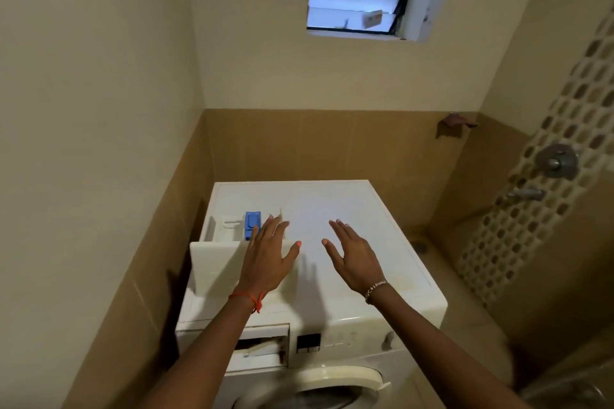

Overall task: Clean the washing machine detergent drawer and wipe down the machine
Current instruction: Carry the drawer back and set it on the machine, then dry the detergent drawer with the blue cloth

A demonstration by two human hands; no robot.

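- Drawer position: the detergent drawer (pixel 229 242) is laid on the left of the washing machine (pixel 349 206) top, probably so its compartments can be reached; its slot (pixel 262 349) in the near panel is seen vacant.
- The left hand (pixel 269 256) is held over the drawer, fingers straight and apart; contact cannot be told.
- The right hand (pixel 352 256) is spread likewise, with nothing gripped.
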